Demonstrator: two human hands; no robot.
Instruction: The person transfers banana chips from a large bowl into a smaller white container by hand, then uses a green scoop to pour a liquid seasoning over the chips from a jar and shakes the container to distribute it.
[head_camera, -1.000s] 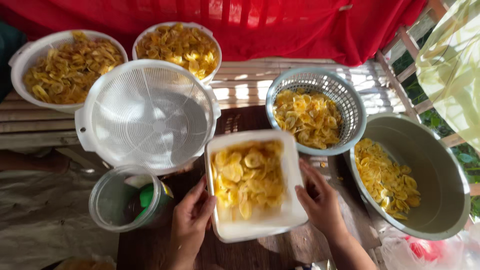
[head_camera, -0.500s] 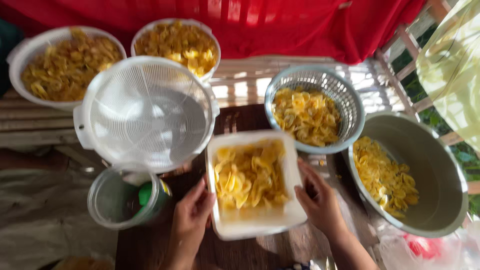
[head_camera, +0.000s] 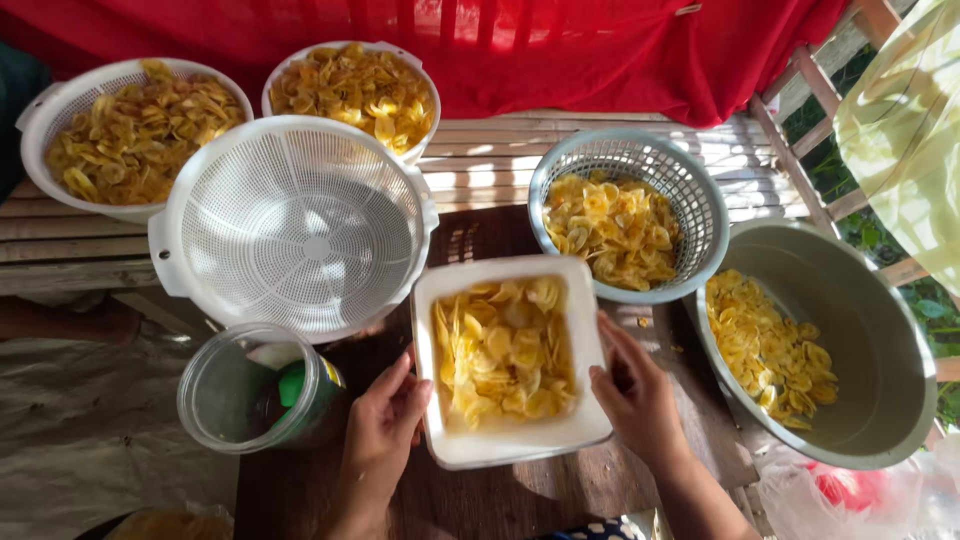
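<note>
A slatted bamboo surface (head_camera: 500, 165) with a red cloth (head_camera: 560, 50) hung behind it stretches beyond my hands. Ahead of my left hand (head_camera: 385, 425) sits an empty white colander (head_camera: 295, 225); right of my right hand (head_camera: 640, 395) stands a metal basin (head_camera: 880, 340) of yellow chips. Both hands grip the sides of a white tray (head_camera: 505, 440) of chips, fingers curled on its rim, over a dark board (head_camera: 500, 495). A clear jar (head_camera: 250, 390) stands just left.

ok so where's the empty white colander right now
In the head view the empty white colander sits left of centre, just in front of the two full white baskets, with the clear jar below it and the white tray to its right.
</note>
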